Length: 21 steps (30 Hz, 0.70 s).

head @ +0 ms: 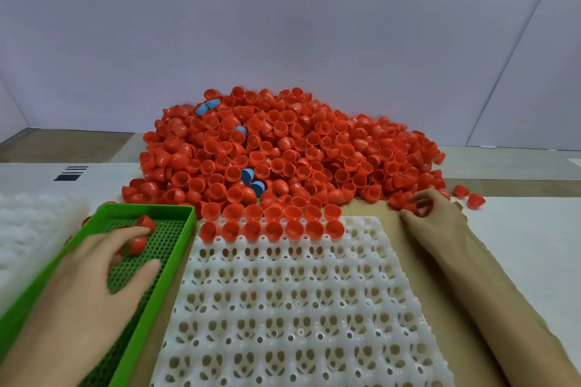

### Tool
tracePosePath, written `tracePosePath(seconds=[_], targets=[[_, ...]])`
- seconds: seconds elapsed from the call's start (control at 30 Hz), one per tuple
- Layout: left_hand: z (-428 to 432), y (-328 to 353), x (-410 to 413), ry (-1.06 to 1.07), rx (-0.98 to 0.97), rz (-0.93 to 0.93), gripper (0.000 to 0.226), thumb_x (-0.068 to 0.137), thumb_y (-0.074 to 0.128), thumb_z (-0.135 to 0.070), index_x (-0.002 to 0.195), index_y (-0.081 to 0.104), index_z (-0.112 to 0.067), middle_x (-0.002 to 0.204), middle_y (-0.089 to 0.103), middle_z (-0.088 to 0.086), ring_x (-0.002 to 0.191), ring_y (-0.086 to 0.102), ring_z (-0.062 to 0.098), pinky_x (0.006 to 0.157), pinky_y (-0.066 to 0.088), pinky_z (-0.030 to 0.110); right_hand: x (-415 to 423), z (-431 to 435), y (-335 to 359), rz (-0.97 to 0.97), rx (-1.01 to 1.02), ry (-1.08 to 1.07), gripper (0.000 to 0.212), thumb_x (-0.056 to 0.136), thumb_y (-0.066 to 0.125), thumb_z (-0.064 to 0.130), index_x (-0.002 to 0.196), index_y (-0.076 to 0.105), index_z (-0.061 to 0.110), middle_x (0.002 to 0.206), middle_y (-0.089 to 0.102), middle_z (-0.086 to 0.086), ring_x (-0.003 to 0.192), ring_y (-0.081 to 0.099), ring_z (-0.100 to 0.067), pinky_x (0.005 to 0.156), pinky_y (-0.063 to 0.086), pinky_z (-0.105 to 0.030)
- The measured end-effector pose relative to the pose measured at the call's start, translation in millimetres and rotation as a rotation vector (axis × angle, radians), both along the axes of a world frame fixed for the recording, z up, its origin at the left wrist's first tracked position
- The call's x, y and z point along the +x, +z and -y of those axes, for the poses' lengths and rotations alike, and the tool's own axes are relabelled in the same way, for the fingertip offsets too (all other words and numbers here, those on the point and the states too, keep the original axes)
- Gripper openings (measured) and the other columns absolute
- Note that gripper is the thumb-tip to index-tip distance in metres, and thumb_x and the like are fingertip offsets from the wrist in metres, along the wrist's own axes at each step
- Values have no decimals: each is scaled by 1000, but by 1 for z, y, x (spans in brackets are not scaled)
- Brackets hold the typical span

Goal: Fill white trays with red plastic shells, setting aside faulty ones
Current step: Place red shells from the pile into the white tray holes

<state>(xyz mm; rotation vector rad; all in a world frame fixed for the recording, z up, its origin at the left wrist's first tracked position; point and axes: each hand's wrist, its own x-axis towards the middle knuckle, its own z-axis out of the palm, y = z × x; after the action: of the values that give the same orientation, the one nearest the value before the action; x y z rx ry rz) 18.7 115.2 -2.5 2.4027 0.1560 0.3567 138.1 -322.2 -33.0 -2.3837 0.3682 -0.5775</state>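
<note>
- The left hand (94, 276) is lying over the green tray (141, 207) with its fingers spread and nearly straight. It is gripping nothing, and its fingertips are touching a loose shell (137, 245) in there.
- Another reject shell (145, 223) is sitting just beyond those fingertips, in the same tray.
- The right hand (434, 217) is reaching to the near right edge of the pile of red shells (283, 148), with fingers and thumb curling round a red shell (420, 210).
- The white tray (283, 308) is lying on the tabletop between the hands, carrying filled rows (272, 228) only along its far edge.
- A few blue shells (248, 174) are showing among the red.
- A second white tray (28, 229) is sitting blurred at far left.
</note>
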Motion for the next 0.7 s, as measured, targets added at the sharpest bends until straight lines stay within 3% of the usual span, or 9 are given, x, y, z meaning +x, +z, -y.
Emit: tracePosePath(seconds=[0.1, 0.2, 0.3, 0.43, 0.53, 0.7], targets=[[46, 25, -7, -207, -98, -83, 40, 70, 49, -71, 109, 55, -65, 117, 50, -43, 107, 51, -16, 84, 45, 30, -8, -9, 6, 22, 53, 61, 25, 82, 79, 17, 103, 67, 21, 93, 65, 7, 87, 60, -12, 68, 42, -18], [77, 29, -2, -360, -236, -139, 48, 68, 46, -75, 114, 54, -66, 123, 47, -47, 113, 44, -23, 88, 44, 20, -17, -23, 25, 60, 180, 144, 26, 81, 81, 16, 102, 68, 23, 94, 66, 13, 89, 63, -8, 70, 48, -15], [97, 29, 7, -484, -290, -225, 48, 69, 47, -76, 115, 54, -63, 121, 50, -45, 115, 48, -20, 93, 47, 21, -34, -47, 46, 101, 265, 341, 30, 79, 83, 10, 102, 68, 24, 89, 70, 11, 86, 68, -5, 71, 52, -10], [115, 27, 21, -561, -545, -274, 44, 83, 63, -68, 123, 50, -57, 118, 63, -34, 107, 66, -5, 96, 54, 33, -64, -83, 62, 65, 350, 714, 42, 78, 80, -2, 108, 65, 24, 102, 71, 7, 90, 72, -15, 79, 60, -27], [124, 24, 24, -571, -676, -246, 53, 75, 66, -68, 125, 55, -53, 116, 69, -25, 99, 73, 7, 94, 56, 36, -85, -103, 64, 63, 289, 932, 38, 82, 78, 0, 111, 66, 22, 105, 71, 5, 99, 70, -20, 82, 58, -31], [127, 21, 21, -597, -743, -124, 24, 85, 70, -44, 108, 74, -39, 106, 75, -5, 98, 73, 16, 83, 60, 29, -100, -116, 63, 161, 279, 1013, 28, 80, 71, -6, 102, 68, 11, 107, 71, 5, 101, 69, -23, 80, 57, -37]])
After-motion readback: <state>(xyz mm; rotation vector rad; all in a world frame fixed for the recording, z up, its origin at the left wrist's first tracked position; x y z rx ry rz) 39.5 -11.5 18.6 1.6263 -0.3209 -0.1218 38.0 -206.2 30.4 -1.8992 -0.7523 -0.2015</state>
